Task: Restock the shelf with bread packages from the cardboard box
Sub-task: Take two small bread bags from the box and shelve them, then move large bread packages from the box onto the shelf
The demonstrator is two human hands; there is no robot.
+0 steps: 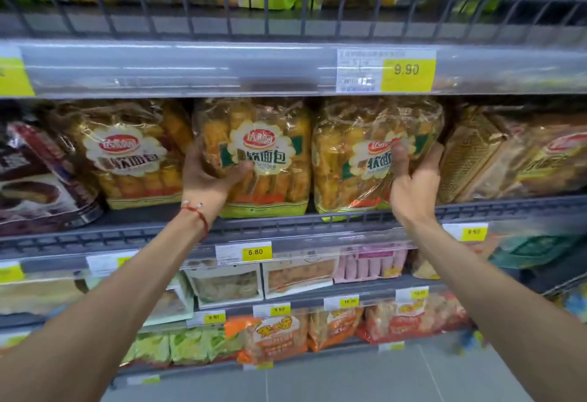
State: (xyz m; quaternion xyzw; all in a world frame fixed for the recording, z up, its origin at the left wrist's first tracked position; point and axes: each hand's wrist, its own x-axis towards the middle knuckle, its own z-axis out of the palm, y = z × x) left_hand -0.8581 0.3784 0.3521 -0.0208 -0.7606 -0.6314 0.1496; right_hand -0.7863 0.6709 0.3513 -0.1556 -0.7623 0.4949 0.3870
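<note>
Three clear bread packages with white flower labels stand upright in a row on the grey wire shelf. My left hand grips the lower left side of the middle bread package, thumb across its front. My right hand holds the right edge of the right bread package, thumb on the label and fingers behind. A third bread package stands untouched to the left. The cardboard box is out of view.
A dark chocolate-cake pack lies at the shelf's far left and tan bread packs at the right. The shelf above overhangs closely with a 9.90 price tag. Lower shelves hold boxed and bagged snacks above grey floor.
</note>
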